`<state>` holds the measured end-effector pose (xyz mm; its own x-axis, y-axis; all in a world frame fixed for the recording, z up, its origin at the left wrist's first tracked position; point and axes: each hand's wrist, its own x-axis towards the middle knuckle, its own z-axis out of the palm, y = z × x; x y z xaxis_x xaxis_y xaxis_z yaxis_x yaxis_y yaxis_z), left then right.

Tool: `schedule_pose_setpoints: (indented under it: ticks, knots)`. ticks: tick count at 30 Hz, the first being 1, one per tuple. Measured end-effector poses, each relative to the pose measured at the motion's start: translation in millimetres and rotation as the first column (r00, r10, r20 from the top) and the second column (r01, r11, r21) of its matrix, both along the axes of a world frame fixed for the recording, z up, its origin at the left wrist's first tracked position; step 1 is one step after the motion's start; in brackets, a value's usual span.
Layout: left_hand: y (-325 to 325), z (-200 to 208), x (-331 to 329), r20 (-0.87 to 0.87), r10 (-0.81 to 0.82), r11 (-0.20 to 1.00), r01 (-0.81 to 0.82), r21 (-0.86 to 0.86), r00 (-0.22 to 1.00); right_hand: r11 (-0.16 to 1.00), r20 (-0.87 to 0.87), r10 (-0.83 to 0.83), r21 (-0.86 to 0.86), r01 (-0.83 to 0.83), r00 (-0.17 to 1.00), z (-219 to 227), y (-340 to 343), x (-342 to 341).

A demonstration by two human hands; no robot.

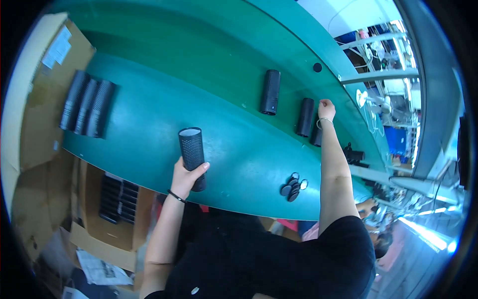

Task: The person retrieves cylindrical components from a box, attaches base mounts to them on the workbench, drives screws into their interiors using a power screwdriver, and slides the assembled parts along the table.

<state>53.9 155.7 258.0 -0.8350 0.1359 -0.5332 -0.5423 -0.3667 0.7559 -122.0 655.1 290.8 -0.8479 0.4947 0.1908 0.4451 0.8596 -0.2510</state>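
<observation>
The left hand (187, 174) has its grip wrapped around the lower part of a black perforated cylinder with a pale round top (192, 148), at the near edge of the long green bench (149, 109), left of its middle. The right hand (326, 108) is over the far right of the bench, fingers curled in; I cannot tell whether its grip pinches anything. A smooth dark cylinder (316, 135) is partly hidden by its wrist; a second black cylinder (305, 117) is just left of that, and a third black cylinder (270, 92) farther left. Small round black discs (293, 191) lie clustered near right. Three dark textured cylinders (86, 105) sit side by side far left, next to a tall brown cardboard box (37, 99).
</observation>
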Motion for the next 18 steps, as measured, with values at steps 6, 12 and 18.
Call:
schedule_pose_setpoints:
  ticks: [6, 12, 18]
  knots:
    - [13.0, -8.8, 6.9, 0.107, 0.056, 0.996, -0.048, -0.075, 0.993, 0.992, 0.118, -0.030, 0.128, 0.015, 0.993, -29.5, 86.5, -75.4]
    - [12.0, -9.0, 1.4, 0.122, 0.064, 0.996, -0.056, -0.067, 0.990, 0.970, 0.174, 0.048, 0.228, -0.087, 0.984, -64.9, 152.1, -155.9]
    - [17.3, -2.7, 2.0, 0.181, 0.133, 0.983, -0.105, -0.153, 0.974, 0.965, 0.161, -0.074, 0.260, 0.031, 0.984, -96.7, 188.1, -226.2]
